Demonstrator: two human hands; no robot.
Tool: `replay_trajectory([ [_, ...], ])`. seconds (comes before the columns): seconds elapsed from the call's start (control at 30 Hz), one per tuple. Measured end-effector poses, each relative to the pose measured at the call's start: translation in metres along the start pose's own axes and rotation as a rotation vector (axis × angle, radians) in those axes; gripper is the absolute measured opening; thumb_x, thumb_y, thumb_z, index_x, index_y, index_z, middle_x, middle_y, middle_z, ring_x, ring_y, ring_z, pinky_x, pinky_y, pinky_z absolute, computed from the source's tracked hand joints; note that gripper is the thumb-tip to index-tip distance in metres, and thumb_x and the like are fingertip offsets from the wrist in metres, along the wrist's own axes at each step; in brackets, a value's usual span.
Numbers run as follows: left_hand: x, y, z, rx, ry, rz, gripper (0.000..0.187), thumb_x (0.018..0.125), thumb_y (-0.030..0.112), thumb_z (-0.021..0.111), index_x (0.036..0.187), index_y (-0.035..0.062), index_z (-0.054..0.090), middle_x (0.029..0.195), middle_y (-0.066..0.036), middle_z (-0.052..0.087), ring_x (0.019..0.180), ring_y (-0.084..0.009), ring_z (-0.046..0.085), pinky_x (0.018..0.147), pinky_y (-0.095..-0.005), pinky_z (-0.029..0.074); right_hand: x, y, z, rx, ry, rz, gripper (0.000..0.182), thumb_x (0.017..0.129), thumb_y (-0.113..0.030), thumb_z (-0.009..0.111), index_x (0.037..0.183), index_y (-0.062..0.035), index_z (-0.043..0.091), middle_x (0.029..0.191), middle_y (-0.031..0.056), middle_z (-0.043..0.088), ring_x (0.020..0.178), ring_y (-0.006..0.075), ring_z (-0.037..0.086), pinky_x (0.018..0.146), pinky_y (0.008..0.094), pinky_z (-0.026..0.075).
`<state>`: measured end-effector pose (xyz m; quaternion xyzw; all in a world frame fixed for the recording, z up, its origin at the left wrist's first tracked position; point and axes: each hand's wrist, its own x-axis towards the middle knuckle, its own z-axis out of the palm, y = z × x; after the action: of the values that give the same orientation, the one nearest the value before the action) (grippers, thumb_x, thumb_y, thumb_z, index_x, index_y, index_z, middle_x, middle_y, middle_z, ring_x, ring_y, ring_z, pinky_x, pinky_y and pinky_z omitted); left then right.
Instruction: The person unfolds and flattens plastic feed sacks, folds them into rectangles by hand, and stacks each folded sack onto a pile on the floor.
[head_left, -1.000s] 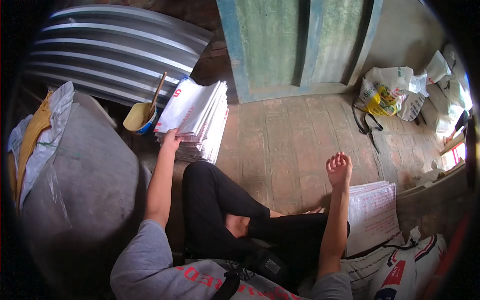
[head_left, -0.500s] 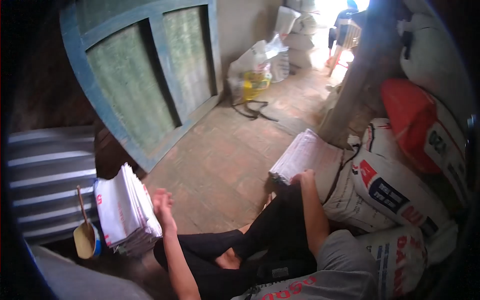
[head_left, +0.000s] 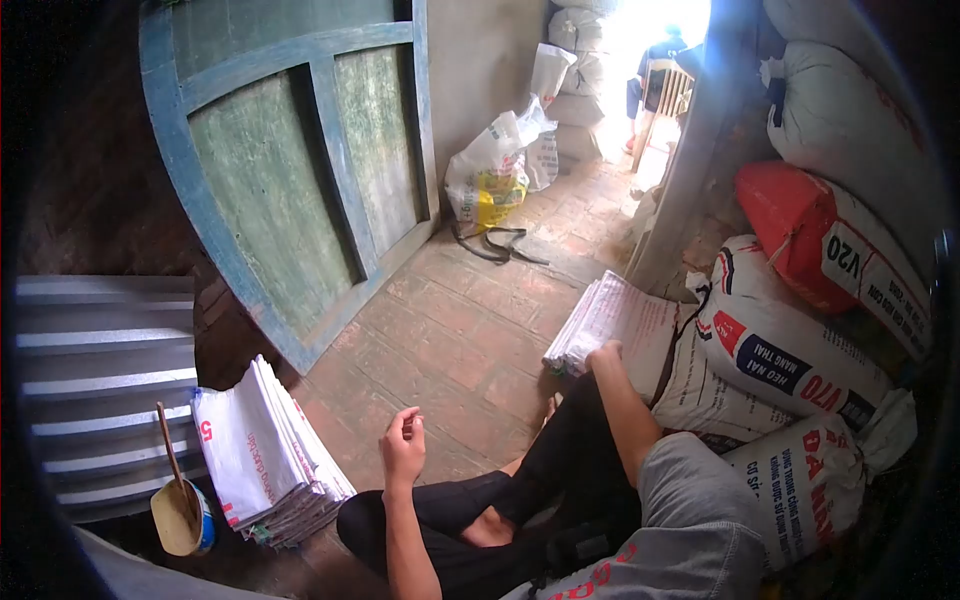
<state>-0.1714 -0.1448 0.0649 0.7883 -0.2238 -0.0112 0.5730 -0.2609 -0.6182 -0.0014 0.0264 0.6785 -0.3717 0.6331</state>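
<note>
My left hand (head_left: 403,447) is raised above my left knee with its fingers curled in, and nothing shows in it. To its left stands a thick stack of folded white woven sacks (head_left: 262,450) with red print, leaning and fanned at the top. My right hand (head_left: 603,356) is at the near edge of another pile of folded woven sacks (head_left: 625,318), by my right knee. Its fingers are bent onto the top sack; their tips are partly hidden.
Full printed sacks (head_left: 790,365) are heaped on my right, with a red sack (head_left: 790,210) on top. A blue-green door (head_left: 290,180) leans at the left. Corrugated metal sheet (head_left: 110,390) and a tub with a stick (head_left: 183,520) lie lower left. Plastic bags (head_left: 490,180) stand by the wall; a person (head_left: 665,65) is beyond.
My left hand has moved right, away from the left stack, and its fingers have curled in. My right hand stays at the right pile. The view has shifted slightly.
</note>
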Motion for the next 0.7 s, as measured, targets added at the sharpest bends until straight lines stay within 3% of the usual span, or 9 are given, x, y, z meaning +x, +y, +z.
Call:
replay_trajectory([
  [0.2, -0.003, 0.003, -0.001, 0.03, -0.027, 0.006, 0.022, 0.092, 0.013, 0.058, 0.11, 0.0021, 0.065, 0.09, -0.014, 0.071, 0.079, -0.0223, 0.069, 0.07, -0.0328, 0.055, 0.017, 0.0, 0.003, -0.114, 0.098, -0.13, 0.06, 0.086, -0.035, 0.045, 0.134, 0.0005, 0.048, 0.144, 0.0162, 0.044, 0.127, 0.0315, 0.045, 0.105, 0.0463, 0.035],
  [0.3, -0.005, 0.004, 0.001, 0.049, -0.059, -0.003, 0.022, 0.091, 0.014, 0.059, 0.108, 0.0026, 0.065, 0.089, -0.015, 0.07, 0.078, -0.0237, 0.069, 0.07, -0.0335, 0.055, 0.013, 0.009, 0.006, -0.373, 0.137, -0.292, 0.071, 0.086, -0.048, 0.045, 0.138, -0.0004, 0.044, 0.147, 0.0139, 0.041, 0.133, 0.0266, 0.041, 0.108, 0.0347, 0.032],
  [0.37, -0.005, 0.001, 0.002, 0.069, -0.065, 0.0, 0.022, 0.091, 0.015, 0.06, 0.108, 0.0029, 0.066, 0.088, -0.015, 0.07, 0.077, -0.0245, 0.069, 0.07, -0.0341, 0.055, 0.001, 0.009, 0.014, -0.434, 0.153, -0.418, 0.079, 0.084, -0.052, 0.048, 0.14, 0.0015, 0.038, 0.148, 0.0164, 0.037, 0.135, 0.0271, 0.038, 0.11, 0.0321, 0.03],
  [0.53, -0.003, -0.003, 0.0, 0.114, -0.069, -0.029, 0.022, 0.091, 0.015, 0.06, 0.107, 0.0025, 0.066, 0.09, -0.014, 0.071, 0.079, -0.0229, 0.07, 0.071, -0.0335, 0.055, -0.032, 0.021, -0.011, -0.311, 0.213, -0.71, 0.105, 0.076, -0.052, 0.063, 0.144, 0.0122, 0.016, 0.148, 0.033, 0.025, 0.137, 0.0381, 0.032, 0.114, 0.0385, 0.027],
  [0.63, -0.002, -0.008, 0.002, 0.12, -0.072, -0.044, 0.022, 0.091, 0.015, 0.06, 0.107, 0.0023, 0.066, 0.09, -0.014, 0.071, 0.08, -0.0217, 0.07, 0.072, -0.0326, 0.055, -0.018, 0.011, -0.003, -0.088, 0.296, -0.628, 0.106, 0.078, -0.052, 0.064, 0.144, 0.0124, 0.012, 0.15, 0.0328, 0.02, 0.138, 0.0355, 0.031, 0.114, 0.0423, 0.026],
  [0.7, 0.0, -0.014, 0.005, 0.103, -0.07, -0.054, 0.022, 0.091, 0.016, 0.06, 0.107, 0.0024, 0.066, 0.089, -0.014, 0.071, 0.079, -0.0212, 0.069, 0.072, -0.0325, 0.054, -0.027, -0.005, -0.01, 0.052, 0.253, -0.384, 0.105, 0.078, -0.052, 0.065, 0.141, 0.0142, 0.014, 0.149, 0.0329, 0.024, 0.13, 0.0396, 0.042, 0.106, 0.0459, 0.038],
])
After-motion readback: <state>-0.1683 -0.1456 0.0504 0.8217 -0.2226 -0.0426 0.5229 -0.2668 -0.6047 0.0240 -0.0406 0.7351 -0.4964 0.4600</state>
